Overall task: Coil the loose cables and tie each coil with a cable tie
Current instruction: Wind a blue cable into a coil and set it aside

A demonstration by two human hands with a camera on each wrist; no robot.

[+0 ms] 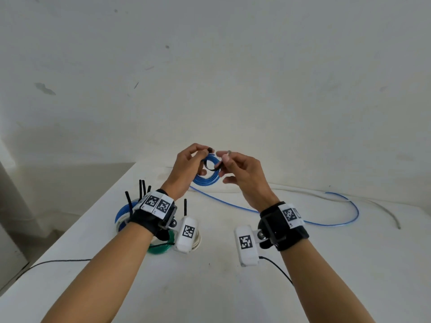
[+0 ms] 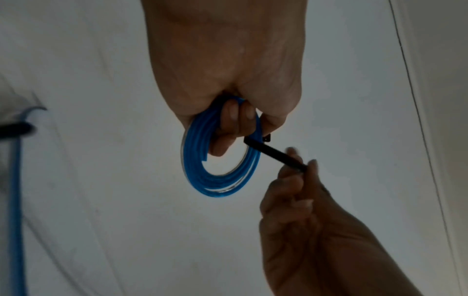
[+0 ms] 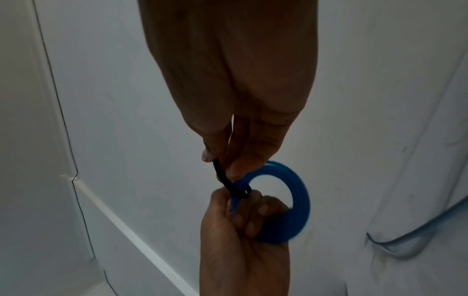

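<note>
My left hand [image 1: 205,152] holds a small blue cable coil [image 1: 207,179] up above the white table [image 1: 233,287], fingers curled through its ring. A black cable tie [image 1: 211,168] loops around the coil's strands at the top. My right hand [image 1: 224,159] pinches the tie's free tail between thumb and fingertips, just right of the coil. In the left wrist view the tie [image 2: 273,155] runs taut from the coil [image 2: 200,176] to my right hand [image 2: 300,170]. In the right wrist view the tie [image 3: 224,178] hooks round the coil [image 3: 298,200] at my left hand [image 3: 243,208].
A loose blue cable [image 1: 349,206] and a grey one [image 1: 387,213] trail across the table's right side. Under my left wrist lie blue [image 1: 120,214], green [image 1: 161,249] and white [image 1: 197,241] coils with black ties [image 1: 142,188] sticking up. The table's edge runs along the left.
</note>
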